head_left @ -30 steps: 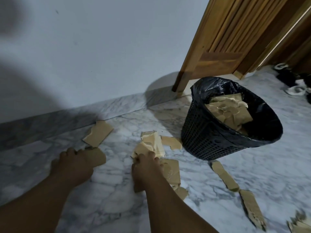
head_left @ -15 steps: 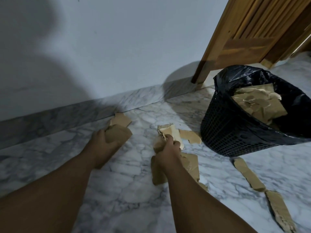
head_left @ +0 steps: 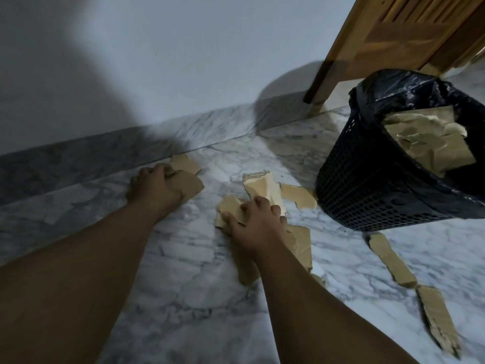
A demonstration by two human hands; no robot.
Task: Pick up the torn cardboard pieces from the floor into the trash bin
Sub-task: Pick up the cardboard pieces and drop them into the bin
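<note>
Torn brown cardboard pieces lie on the marble floor. My left hand (head_left: 153, 190) grips one cardboard piece (head_left: 190, 186) close to the wall, right beside another piece (head_left: 183, 162) lying at the skirting. My right hand (head_left: 256, 223) holds a cardboard piece (head_left: 231, 210) and a second piece hangs under its wrist (head_left: 246, 274). Just beyond its fingers lies a pile of pieces (head_left: 265, 186). The black mesh trash bin (head_left: 367, 185), lined with a black bag, stands tilted to the right and holds several cardboard pieces (head_left: 425, 143).
Two long cardboard strips (head_left: 391, 261) (head_left: 435, 319) lie in front of the bin at the right. A wooden door (head_left: 393, 40) stands behind the bin. The white wall and grey marble skirting (head_left: 78, 158) run along the far left.
My left hand has carried its piece forward to the piece by the skirting. My right hand has lowered onto the pile. The view has shifted left, so the bin sits farther right.
</note>
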